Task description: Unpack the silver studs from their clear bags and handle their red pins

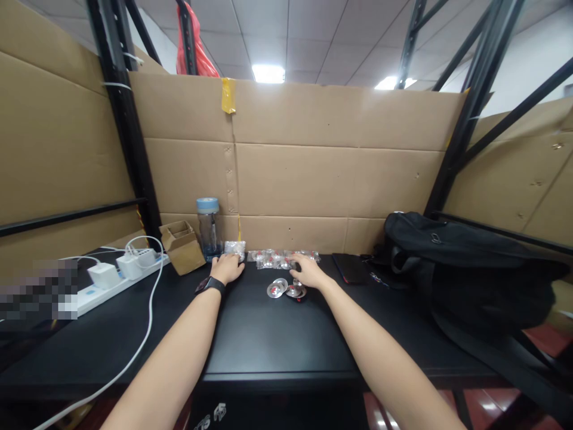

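Both my arms reach forward over a black table point(268, 334). My left hand point(228, 267), with a black watch on its wrist, rests fingers down at a small clear packet point(235, 249) near the back wall. My right hand point(307, 272) lies with its fingers spread over a row of clear plastic packets with red and silver parts point(273, 258). Just in front of that hand, two or three loose silver discs point(277, 288) lie on the table, one beside the palm.
A clear bottle with a blue lid point(208, 230) and a small open cardboard box point(183, 245) stand at the back left. A white power strip with plugs and a cable point(120, 272) lies at the left. A dark phone point(351, 269) and a black bag point(465, 269) sit to the right. Cardboard walls enclose the table.
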Motion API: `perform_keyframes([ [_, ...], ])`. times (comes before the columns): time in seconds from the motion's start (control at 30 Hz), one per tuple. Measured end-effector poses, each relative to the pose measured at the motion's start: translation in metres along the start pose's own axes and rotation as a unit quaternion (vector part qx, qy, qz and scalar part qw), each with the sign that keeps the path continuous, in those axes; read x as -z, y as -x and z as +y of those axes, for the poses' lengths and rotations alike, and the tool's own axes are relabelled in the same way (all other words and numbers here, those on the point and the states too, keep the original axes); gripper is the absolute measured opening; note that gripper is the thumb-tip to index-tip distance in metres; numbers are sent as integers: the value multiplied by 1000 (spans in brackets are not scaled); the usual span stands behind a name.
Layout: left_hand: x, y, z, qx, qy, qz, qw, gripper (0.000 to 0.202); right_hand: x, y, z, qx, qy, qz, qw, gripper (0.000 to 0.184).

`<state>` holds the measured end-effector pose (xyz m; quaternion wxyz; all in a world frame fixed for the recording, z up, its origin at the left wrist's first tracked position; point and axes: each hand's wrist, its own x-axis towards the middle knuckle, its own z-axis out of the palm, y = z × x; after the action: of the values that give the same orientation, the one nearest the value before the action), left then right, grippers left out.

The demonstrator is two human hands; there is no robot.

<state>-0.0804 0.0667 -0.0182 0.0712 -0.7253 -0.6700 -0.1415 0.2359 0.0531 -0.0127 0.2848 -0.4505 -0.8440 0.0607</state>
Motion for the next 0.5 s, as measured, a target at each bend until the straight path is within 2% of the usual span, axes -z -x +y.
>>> perform_keyframes([
  [0.17, 3, 2, 7, -11, 8, 35, 999, 43, -9, -9, 2, -57, 43, -59, 996, 52],
  [0.33, 10, 4, 22, -61, 17, 92, 994, 39, -6, -7, -4, -110, 89, -41, 989, 43],
  [0.5, 19, 10, 45, -138, 51, 128, 981, 33, -6, -7, -13, -99, 136, -1, 986, 29],
])
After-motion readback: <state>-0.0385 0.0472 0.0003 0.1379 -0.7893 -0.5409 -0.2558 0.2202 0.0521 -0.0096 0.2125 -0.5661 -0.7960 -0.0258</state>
